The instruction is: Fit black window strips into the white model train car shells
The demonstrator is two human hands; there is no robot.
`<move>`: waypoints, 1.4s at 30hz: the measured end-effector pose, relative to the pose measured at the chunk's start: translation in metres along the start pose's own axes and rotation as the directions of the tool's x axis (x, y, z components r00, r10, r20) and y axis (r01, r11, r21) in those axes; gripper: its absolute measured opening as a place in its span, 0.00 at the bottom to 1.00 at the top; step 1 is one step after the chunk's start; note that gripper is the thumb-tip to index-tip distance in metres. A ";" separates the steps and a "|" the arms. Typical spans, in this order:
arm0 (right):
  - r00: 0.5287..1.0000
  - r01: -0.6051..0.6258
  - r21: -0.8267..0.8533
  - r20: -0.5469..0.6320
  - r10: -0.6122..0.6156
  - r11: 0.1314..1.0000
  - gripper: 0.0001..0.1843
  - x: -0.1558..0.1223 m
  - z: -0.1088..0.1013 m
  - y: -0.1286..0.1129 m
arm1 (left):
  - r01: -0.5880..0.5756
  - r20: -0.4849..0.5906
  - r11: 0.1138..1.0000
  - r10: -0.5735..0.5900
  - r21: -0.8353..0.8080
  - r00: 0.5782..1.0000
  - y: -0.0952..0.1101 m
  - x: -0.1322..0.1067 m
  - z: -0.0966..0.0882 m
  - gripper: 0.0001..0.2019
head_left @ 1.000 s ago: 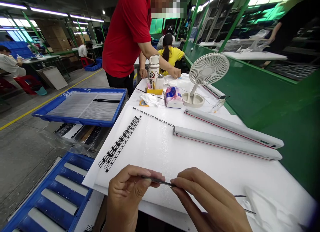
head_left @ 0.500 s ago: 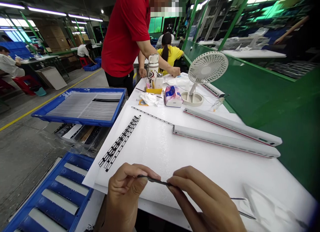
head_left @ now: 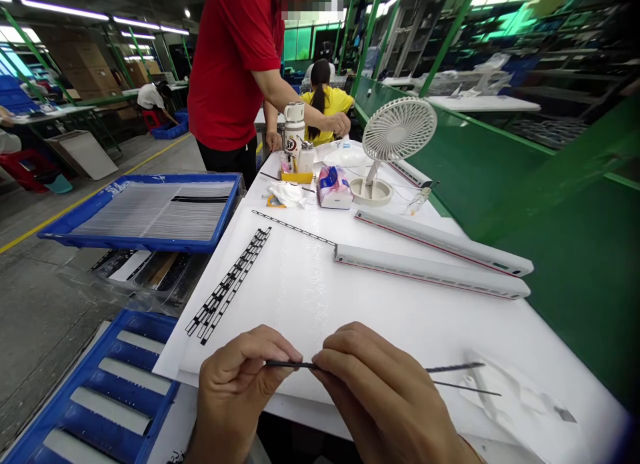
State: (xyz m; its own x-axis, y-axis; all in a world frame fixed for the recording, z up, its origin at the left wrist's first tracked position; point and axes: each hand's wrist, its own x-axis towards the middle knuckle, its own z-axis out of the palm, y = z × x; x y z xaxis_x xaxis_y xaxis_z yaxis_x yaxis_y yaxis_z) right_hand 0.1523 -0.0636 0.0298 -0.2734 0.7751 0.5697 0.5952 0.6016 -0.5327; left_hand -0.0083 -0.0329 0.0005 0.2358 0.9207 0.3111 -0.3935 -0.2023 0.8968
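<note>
Between my two hands, above the near edge of the white table, is a thin black strip (head_left: 306, 365). My left hand (head_left: 237, 377) pinches its left end between thumb and fingers. With a like pinch, my right hand (head_left: 380, 384) grips it a short way to the right. Two dark thin lengths show beyond my right hand; I cannot tell whether they belong to the held strip. Several black-and-white window-patterned strips (head_left: 230, 284) lie fanned at the left of the table. Another such strip (head_left: 295, 227) runs to the end of a white train-car shell (head_left: 430, 272).
A second white shell (head_left: 440, 241) lies behind the first. Farther back stand a fan (head_left: 373, 191), a tissue pack (head_left: 335, 187) and a bottle (head_left: 294, 134). A blue tray (head_left: 215, 234) of strips stands left. White plastic (head_left: 530, 411) lies right. A person in red leans over the far end.
My hands have drawn closer together along the strip, which now looks straighter. Dark lengths show more clearly beyond my right hand. The whole view has shifted slightly.
</note>
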 end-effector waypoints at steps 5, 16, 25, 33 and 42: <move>0.999 -0.051 -0.016 0.011 0.051 0.999 0.07 0.000 -0.003 0.002 | 0.008 0.010 0.999 -0.008 -0.040 1.000 -0.004 0.002 -0.002 0.12; 0.998 -0.060 0.010 0.017 0.060 0.998 0.08 0.000 -0.006 0.003 | 0.150 -0.047 0.973 -0.161 -0.175 0.986 -0.012 0.001 0.011 0.05; 0.968 -0.241 0.135 0.100 0.229 0.961 0.08 -0.002 -0.012 0.006 | 0.093 -0.171 0.988 -0.113 -0.119 0.979 -0.008 -0.001 0.014 0.05; 0.981 -0.190 0.046 0.036 0.189 0.981 0.08 -0.003 -0.006 0.005 | 0.112 -0.217 0.986 -0.136 -0.119 0.967 -0.009 0.001 0.013 0.02; 0.976 -0.211 0.045 0.072 0.207 0.976 0.07 -0.002 -0.011 0.004 | 0.091 -0.181 0.988 -0.113 -0.122 0.977 -0.013 0.003 0.018 0.04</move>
State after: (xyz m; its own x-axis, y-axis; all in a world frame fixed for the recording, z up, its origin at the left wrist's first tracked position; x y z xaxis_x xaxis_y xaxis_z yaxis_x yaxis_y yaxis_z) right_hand 0.1640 -0.0648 0.0332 -0.1974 0.8948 0.4004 0.6050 0.4326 -0.6684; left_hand 0.0135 -0.0335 -0.0042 0.1137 0.9827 0.1459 -0.4758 -0.0751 0.8764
